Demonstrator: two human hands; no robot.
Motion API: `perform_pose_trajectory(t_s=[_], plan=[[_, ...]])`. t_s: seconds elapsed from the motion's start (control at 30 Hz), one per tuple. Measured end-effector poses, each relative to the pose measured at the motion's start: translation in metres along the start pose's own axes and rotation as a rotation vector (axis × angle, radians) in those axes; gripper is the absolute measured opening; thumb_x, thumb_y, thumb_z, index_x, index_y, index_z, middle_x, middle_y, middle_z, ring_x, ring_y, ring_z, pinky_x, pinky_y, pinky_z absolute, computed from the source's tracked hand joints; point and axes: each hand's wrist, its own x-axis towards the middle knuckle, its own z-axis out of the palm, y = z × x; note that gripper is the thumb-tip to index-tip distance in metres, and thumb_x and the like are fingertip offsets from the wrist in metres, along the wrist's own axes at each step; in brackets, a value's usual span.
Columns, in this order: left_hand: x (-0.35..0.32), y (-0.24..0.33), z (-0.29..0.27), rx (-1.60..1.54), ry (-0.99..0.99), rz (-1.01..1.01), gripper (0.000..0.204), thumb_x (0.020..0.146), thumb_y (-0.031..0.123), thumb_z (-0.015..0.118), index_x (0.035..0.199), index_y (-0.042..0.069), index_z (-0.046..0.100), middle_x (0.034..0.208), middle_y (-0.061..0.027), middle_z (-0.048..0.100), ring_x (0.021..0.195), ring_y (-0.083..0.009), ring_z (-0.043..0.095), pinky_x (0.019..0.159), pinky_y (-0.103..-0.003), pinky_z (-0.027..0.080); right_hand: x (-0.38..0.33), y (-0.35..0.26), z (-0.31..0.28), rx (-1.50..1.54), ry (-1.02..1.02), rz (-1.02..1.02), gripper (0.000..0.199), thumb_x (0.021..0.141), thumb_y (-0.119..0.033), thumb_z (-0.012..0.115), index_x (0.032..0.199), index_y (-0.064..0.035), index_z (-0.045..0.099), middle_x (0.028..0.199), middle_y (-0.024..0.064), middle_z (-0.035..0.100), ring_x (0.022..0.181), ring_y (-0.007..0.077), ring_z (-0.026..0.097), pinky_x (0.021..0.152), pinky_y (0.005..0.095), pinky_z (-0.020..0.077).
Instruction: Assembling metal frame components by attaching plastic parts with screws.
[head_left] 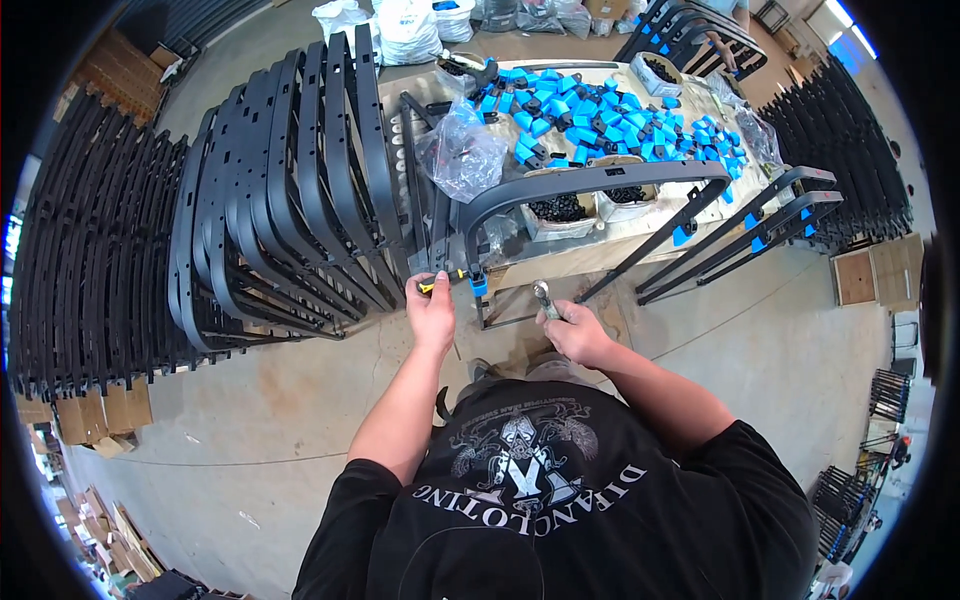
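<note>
My left hand [433, 315] is closed round a screwdriver [430, 286] with a yellow and black handle, which points toward a blue plastic bracket [478, 284]. That bracket sits on the near left leg of a black curved metal frame [600, 179], upright against the table's near edge. My right hand [575, 333] grips a ratchet wrench [543, 292], its round silver head pointing up and away. The wrench is apart from the frame, to the right of the bracket. Whether the screwdriver's tip touches the bracket is too small to tell.
On the table [540, 268] lie a heap of blue brackets [590, 115], a clear plastic bag [463, 150] and boxes of small black parts [560, 208]. Black frames [290, 170] stand in rows at left; more frames [770, 220] lean at right. Another person's hand [722, 50] shows at far right.
</note>
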Motion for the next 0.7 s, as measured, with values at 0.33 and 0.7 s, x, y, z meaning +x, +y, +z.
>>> perform_pose_trajectory(t_s=[0.33,0.7], plan=[[-0.004,-0.003,-0.003,-0.033,-0.020,-0.012,0.023,0.098,0.015,0.066,0.106,0.009,0.046,0.079,0.0000,0.056,0.060,-0.0056,0.045,0.049,-0.023,0.035,-0.025,0.002,-0.019,-0.142,0.132,0.098,0.016,0.088,-0.007,0.055,0.101,-0.0033,0.063,0.079,-0.0010,0.055,0.073,0.0106,0.052,0.066,0.0295,0.0443],[0.014,0.018,-0.017,-0.019,-0.230,-0.120,0.015,0.099,0.011,0.062,0.110,0.008,0.054,0.093,-0.0042,0.064,0.078,-0.0141,0.060,0.077,-0.029,0.051,-0.013,0.030,-0.017,-0.181,0.137,0.165,0.015,0.090,-0.014,0.057,0.097,-0.0033,0.065,0.079,0.0026,0.059,0.071,0.0130,0.056,0.065,0.0313,0.0462]])
